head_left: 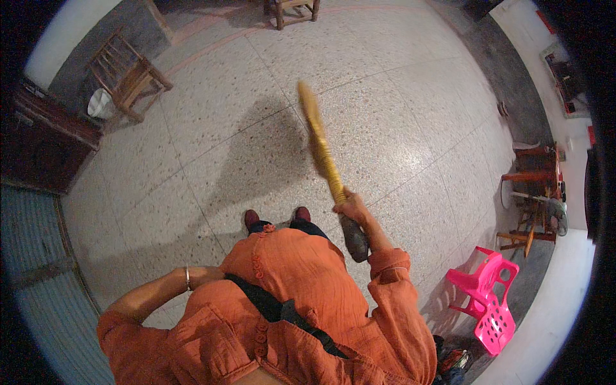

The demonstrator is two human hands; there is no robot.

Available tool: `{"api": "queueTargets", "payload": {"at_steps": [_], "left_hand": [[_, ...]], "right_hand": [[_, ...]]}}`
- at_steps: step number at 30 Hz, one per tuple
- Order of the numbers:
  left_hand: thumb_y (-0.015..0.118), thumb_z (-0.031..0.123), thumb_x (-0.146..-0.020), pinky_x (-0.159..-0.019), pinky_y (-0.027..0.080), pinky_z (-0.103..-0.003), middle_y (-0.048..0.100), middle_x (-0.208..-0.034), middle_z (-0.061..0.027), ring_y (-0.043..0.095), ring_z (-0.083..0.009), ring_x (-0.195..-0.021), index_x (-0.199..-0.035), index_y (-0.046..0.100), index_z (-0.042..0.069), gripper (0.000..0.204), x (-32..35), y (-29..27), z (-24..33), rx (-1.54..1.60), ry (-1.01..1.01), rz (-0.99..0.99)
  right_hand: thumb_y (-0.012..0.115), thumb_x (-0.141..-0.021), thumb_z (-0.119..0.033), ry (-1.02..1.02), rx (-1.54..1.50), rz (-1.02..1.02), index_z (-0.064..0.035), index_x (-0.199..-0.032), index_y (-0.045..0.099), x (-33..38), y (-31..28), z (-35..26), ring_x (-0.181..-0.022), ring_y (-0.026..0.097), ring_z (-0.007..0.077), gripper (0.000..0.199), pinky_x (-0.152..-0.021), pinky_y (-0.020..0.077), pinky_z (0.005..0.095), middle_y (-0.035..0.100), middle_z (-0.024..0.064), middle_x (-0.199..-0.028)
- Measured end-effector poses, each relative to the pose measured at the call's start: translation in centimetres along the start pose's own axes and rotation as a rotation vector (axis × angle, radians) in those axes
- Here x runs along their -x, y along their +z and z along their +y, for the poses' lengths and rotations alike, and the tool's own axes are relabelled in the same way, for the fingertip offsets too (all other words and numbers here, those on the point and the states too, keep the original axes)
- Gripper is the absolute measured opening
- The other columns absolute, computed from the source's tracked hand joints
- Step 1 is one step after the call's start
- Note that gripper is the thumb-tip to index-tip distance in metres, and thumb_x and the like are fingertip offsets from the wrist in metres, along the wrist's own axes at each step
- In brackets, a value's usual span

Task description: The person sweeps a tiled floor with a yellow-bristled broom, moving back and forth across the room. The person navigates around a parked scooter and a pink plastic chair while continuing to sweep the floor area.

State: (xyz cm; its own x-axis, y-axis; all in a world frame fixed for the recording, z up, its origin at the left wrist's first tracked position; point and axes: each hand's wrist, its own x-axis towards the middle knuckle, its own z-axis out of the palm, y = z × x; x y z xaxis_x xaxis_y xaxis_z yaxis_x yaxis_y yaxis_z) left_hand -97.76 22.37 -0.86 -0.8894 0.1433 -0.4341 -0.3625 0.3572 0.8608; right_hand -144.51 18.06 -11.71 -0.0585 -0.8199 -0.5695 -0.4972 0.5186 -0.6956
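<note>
My right hand [352,206] is closed around a long, slim, stick-like thing [328,163]. Its yellow, ribbed length points away from me over the floor, with a blurred tip. A dark, thicker end [353,239] runs back beneath my wrist. What kind of thing it is cannot be made out. My left arm is bent, with a bangle at the wrist, and my left hand [206,276] rests against my side at the orange shirt [295,256]. Its fingers are hidden.
Speckled floor [385,96] spreads ahead of my dark red shoes [302,213]. A wooden chair [131,80] and a white bucket [101,104] are at far left. At right are a pink plastic chair [484,282] and wooden furniture [536,176]. Corrugated metal [38,237] lines the left.
</note>
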Motion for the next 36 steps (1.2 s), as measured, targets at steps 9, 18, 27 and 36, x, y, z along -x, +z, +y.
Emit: {"api": "queueTargets", "payload": {"at_steps": [9, 18, 27, 36], "left_hand": [[0.056, 0.018, -0.074, -0.066, 0.044, -0.04, 0.061, -0.087, -0.0188, 0.057, -0.0336, -0.077, -0.085, 0.06, 0.001, 0.02, 0.7, 0.9, -1.1, 0.143, 0.014, 0.119], [0.052, 0.019, -0.077, -0.068, 0.042, -0.037, 0.059, -0.088, -0.0146, 0.055, -0.0269, -0.078, -0.08, 0.057, 0.001, 0.019, 0.7, 6.3, -4.6, 0.127, -0.061, 0.07], [0.057, 0.02, -0.072, -0.058, 0.044, -0.041, 0.061, -0.075, -0.0189, 0.057, -0.0346, -0.067, -0.07, 0.059, 0.001, 0.019, 1.3, 3.4, 0.0, -0.006, -0.056, 0.062], [0.054, 0.017, -0.076, -0.063, 0.046, -0.039, 0.062, -0.084, -0.0179, 0.059, -0.0315, -0.076, -0.082, 0.059, 0.001, 0.018, 0.4, 3.8, -0.2, -0.114, -0.04, 0.002]], "right_hand": [[0.071, -0.062, -0.019, -0.037, -0.034, -0.466, -0.0068, -0.128, 0.042, 0.4, 7.1, -3.1, -0.08, 0.057, 0.0135, 0.073, -0.069, 0.046, 0.0252, 0.062, 0.0047, -0.091], [0.068, -0.066, -0.013, 0.107, -0.099, -0.252, -0.0049, -0.117, 0.048, 0.3, 0.4, 0.0, -0.054, 0.055, 0.0146, 0.056, -0.047, 0.0459, 0.03, 0.058, 0.0063, -0.072], [0.071, -0.056, -0.017, 0.03, 0.193, 0.214, 0.0042, -0.116, 0.044, -1.4, 0.1, 1.9, -0.071, 0.058, 0.0218, 0.069, -0.063, 0.0472, 0.0309, 0.059, 0.0127, -0.078], [0.071, -0.061, -0.014, 0.013, -0.052, -0.256, -0.0049, -0.123, 0.046, 2.0, 4.8, -6.4, -0.068, 0.055, 0.014, 0.067, -0.061, 0.0453, 0.0276, 0.059, 0.005, -0.08]]}}
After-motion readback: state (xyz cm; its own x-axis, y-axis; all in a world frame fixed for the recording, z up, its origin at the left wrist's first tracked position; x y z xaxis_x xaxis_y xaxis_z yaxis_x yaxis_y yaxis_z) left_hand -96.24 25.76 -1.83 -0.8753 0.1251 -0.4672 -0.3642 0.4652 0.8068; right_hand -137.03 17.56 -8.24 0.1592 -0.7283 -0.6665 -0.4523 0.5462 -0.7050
